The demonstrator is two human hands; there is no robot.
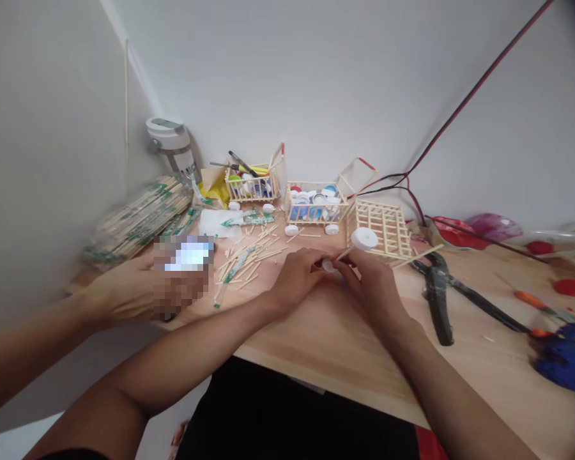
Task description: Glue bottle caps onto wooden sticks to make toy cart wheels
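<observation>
My left hand [297,278] is closed, its fingertips pinching a small white bottle cap [328,264] above the wooden table. My right hand [372,281] is closed around a thin wooden stick [345,253]. On the stick's upper end sits a white round wheel [364,238] that looks like bottle caps. The stick's lower end meets the cap between my two hands; whether it goes through the cap is hidden by my fingers. Just behind my right hand leans a lattice frame of sticks [383,223].
Behind stand two stick carts, a left cart [252,187] with pens and caps, a right cart [316,203] with caps. Cut sticks [253,259] lie left of centre. Another person's hand [129,287] holds a phone [189,255]. Black pliers [438,300] and a blue tool [568,354] lie right.
</observation>
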